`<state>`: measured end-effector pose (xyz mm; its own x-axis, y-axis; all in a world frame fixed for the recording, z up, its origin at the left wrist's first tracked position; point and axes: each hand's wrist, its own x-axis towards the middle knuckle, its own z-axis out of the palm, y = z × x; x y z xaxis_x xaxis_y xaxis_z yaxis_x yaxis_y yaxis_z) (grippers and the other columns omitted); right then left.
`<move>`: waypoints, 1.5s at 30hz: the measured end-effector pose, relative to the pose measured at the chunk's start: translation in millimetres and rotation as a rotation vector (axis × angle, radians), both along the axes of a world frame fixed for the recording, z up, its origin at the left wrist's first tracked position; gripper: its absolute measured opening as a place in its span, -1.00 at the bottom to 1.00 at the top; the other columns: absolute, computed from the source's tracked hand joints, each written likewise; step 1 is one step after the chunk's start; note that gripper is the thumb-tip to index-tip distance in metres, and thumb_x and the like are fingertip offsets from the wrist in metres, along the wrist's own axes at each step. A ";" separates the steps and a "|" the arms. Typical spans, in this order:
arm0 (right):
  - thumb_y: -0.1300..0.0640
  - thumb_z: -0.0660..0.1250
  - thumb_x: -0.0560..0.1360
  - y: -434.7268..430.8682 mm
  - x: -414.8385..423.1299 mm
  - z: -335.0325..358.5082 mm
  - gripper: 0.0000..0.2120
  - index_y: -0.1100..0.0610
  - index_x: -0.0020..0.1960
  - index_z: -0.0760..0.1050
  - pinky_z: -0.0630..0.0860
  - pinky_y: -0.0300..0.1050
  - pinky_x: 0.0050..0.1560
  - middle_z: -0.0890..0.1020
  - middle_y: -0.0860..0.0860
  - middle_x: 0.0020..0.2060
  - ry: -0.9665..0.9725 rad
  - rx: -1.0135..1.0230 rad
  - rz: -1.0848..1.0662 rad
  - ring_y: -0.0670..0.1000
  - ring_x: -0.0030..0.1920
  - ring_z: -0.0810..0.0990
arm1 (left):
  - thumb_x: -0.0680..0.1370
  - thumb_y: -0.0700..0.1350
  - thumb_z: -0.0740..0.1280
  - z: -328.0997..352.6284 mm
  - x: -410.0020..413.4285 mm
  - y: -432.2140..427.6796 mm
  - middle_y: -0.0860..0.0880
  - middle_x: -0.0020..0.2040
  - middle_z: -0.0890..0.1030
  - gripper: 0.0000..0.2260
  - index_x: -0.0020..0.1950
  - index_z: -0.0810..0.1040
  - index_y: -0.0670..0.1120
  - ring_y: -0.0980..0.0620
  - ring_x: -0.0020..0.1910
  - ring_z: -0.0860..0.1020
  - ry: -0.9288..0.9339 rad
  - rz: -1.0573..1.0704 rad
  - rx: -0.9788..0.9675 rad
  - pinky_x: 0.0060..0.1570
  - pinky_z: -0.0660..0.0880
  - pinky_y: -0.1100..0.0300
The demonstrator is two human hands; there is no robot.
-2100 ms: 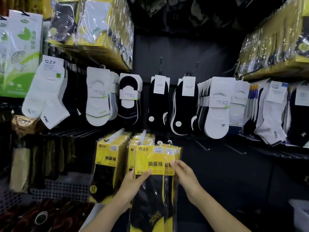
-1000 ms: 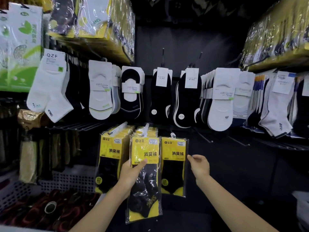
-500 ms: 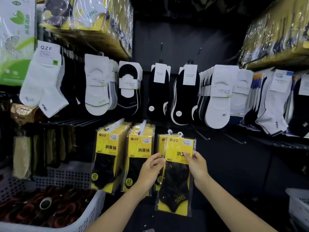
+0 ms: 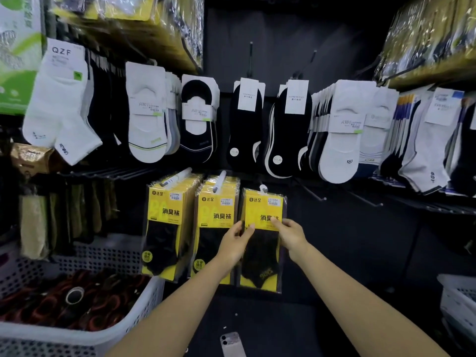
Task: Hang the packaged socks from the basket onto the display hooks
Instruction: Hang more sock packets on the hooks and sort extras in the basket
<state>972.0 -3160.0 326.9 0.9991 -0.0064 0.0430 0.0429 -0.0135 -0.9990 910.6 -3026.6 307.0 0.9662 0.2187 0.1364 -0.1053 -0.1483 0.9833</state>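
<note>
My left hand [image 4: 235, 240] pinches the left edge of the yellow sock pack [image 4: 260, 256] and my right hand [image 4: 291, 235] curls its fingers round the right edge. The pack hangs at the white-tipped hook [image 4: 263, 188], its left edge just beside the middle stack [image 4: 215, 228], with open dark panel and bare hooks [image 4: 315, 195] to its right. The basket [image 4: 144, 300] sits low left, cut off by the frame, its dark contents hard to make out.
</note>
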 end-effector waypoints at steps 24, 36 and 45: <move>-0.24 0.43 0.37 -137.1 -196.6 -325.8 0.04 0.23 0.55 -0.07 0.10 0.06 0.48 0.05 0.12 0.54 0.580 -0.973 0.216 0.15 0.53 0.03 | 0.57 0.06 0.27 -328.3 -224.7 -13.4 -0.04 0.42 0.40 -0.55 0.41 0.39 -0.09 0.01 0.40 0.34 0.594 -0.223 0.332 0.25 0.23 0.30; -0.07 0.56 0.30 -138.8 -200.7 -325.1 -0.07 0.18 0.50 0.17 0.32 -0.04 0.32 0.31 0.10 0.45 0.633 -0.573 0.143 0.15 0.43 0.31 | 0.55 0.12 0.28 -320.9 -221.6 -37.9 -0.05 0.43 0.37 -0.48 0.44 0.35 -0.09 -0.02 0.42 0.30 0.634 -0.227 0.298 0.38 0.25 0.13; -0.16 0.58 0.16 -107.6 -184.0 -224.9 -0.38 0.12 0.12 0.59 0.52 0.01 0.19 0.69 0.00 0.02 0.351 -0.250 0.269 0.05 0.10 0.64 | 0.26 0.28 0.45 -237.0 -186.1 -57.0 0.18 0.06 0.66 -0.49 0.15 0.53 0.15 0.15 0.04 0.62 0.559 -0.234 -0.288 0.02 0.51 0.22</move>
<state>788.1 -3267.6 102.0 0.9184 0.2207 -0.3284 -0.2601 -0.2887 -0.9214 724.5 -3083.6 69.9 0.9008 -0.0520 -0.4311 0.4342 0.0930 0.8960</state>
